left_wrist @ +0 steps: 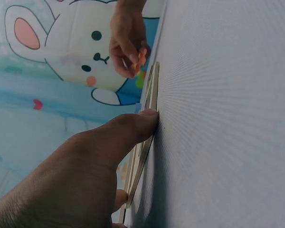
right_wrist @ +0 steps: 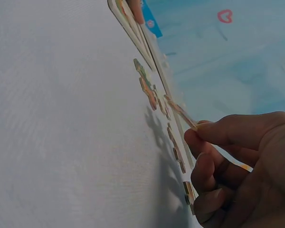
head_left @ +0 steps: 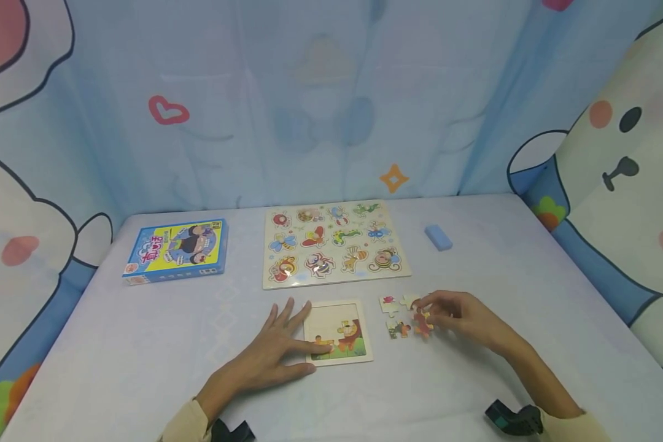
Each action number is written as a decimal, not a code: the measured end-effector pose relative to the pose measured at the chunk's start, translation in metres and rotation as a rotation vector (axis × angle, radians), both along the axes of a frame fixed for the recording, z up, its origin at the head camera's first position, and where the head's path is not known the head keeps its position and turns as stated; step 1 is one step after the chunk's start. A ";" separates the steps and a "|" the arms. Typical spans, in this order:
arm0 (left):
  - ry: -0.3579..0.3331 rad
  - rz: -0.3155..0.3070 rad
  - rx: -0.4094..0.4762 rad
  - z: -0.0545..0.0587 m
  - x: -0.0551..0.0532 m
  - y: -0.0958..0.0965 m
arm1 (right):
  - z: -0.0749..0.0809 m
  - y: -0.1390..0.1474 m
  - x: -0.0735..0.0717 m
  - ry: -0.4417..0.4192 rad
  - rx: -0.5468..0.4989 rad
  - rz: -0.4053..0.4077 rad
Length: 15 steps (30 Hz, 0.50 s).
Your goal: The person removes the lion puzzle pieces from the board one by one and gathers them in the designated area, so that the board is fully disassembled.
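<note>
Left hand [head_left: 273,351] spread, fingers on wooden puzzle tray [head_left: 327,314], near centre; right hand [head_left: 466,316] pinches jigsaw piece [right_wrist: 181,113] by loose pieces [head_left: 389,305] right of tray. Insect puzzle board [head_left: 337,278] beyond; blue-and-yellow box [head_left: 177,250] far left, blue block [head_left: 438,237] far right.

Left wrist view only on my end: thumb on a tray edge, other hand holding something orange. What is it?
Observer: The right hand is pinching a thin puzzle piece, clear in the right wrist view.
Operator: Tray contents? I get it edge-on.
Observer: Head view: in the tray, joined pieces cover the lower right; the upper left is bare.
Operator: Any pieces outside it?
Observer: Yes, several loose pieces on the table, between the tray and the right hand.
</note>
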<state>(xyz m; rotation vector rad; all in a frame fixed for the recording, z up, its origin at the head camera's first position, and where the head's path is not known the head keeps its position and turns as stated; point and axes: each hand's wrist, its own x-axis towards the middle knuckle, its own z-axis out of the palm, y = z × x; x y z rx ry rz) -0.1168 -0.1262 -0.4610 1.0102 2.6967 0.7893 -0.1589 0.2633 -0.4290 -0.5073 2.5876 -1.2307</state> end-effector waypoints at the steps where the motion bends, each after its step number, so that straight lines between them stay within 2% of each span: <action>1: -0.001 0.000 0.001 0.000 0.000 0.000 | -0.001 0.000 0.001 0.007 0.015 0.008; 7: -0.005 -0.002 0.010 -0.003 0.000 0.000 | -0.005 0.000 0.002 0.067 0.112 0.011; 15: -0.005 -0.002 0.010 -0.003 -0.001 -0.001 | -0.005 0.002 0.000 0.074 0.147 0.016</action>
